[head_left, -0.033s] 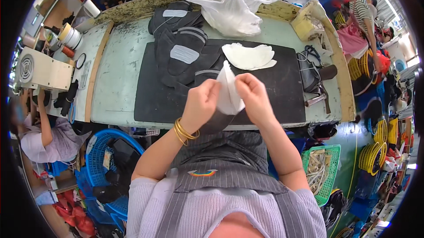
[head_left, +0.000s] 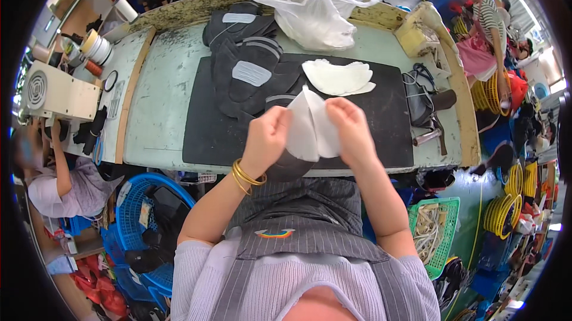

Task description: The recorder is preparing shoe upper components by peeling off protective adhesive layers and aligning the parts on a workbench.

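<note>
In front of my chest, over the near edge of a black mat (head_left: pixel 381 136), I hold a thin white piece (head_left: pixel 305 127) split by a line down its middle. My left hand (head_left: pixel 269 133) is closed in a pinch on its left side. My right hand (head_left: pixel 350 129) grips the right side between thumb and fingers. Whether it is one folded piece or two pieces, I cannot tell. Just beyond lies a stack of white curved pieces (head_left: pixel 338 78). Left of the stack are dark grey cut shoe parts (head_left: pixel 238 97) with pale patches, partly overlapping.
A clear plastic bag (head_left: pixel 316 20) stands at the table's back. Right of the mat lie a hammer (head_left: pixel 440 133) and dark tools. A blue basket (head_left: pixel 125 202) and a green basket (head_left: pixel 453 219) flank me. Co-workers sit at far left and stand at far right.
The white piece has spread wider, its two halves now showing apart along the middle line. My right hand has moved slightly to the right and my left slightly to the left.
</note>
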The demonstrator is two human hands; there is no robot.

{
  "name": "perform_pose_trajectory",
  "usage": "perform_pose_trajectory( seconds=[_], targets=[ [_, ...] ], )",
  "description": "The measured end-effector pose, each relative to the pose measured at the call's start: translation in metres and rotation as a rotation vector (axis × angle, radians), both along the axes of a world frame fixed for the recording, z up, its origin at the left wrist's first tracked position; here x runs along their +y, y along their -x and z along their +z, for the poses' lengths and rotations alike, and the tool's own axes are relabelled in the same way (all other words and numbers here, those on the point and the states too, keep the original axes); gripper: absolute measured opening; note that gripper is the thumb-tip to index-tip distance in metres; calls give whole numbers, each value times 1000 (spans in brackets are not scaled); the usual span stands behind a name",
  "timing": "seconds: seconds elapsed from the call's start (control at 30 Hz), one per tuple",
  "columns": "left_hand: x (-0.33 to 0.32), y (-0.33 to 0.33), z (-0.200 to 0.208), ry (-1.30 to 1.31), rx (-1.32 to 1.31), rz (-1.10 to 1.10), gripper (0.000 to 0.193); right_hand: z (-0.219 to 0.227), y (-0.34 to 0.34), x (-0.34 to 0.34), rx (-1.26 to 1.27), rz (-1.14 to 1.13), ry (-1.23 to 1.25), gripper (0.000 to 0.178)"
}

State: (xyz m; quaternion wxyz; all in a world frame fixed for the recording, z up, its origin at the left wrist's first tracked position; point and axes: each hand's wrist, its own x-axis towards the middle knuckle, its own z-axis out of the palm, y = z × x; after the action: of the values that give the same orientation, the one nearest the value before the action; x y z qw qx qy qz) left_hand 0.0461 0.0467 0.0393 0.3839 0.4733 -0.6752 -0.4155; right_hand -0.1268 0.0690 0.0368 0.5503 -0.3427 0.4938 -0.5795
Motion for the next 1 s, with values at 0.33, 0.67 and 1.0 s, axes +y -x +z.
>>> perform_pose_trajectory(
  seconds=[0.33, 0.67, 1.0],
  targets=[
    [-11, -80, -33, -435, 757, 341, 25, 15, 89, -56, 1675, -829, 552, 12],
    [6, -38, 5, -236, 747, -12, 21, 18, -55, -9, 695, 243, 244, 30],
    [25, -71, -64, -618, 492, -1, 19, -65, -21, 48, 429, 198, -110, 21]
  ],
)
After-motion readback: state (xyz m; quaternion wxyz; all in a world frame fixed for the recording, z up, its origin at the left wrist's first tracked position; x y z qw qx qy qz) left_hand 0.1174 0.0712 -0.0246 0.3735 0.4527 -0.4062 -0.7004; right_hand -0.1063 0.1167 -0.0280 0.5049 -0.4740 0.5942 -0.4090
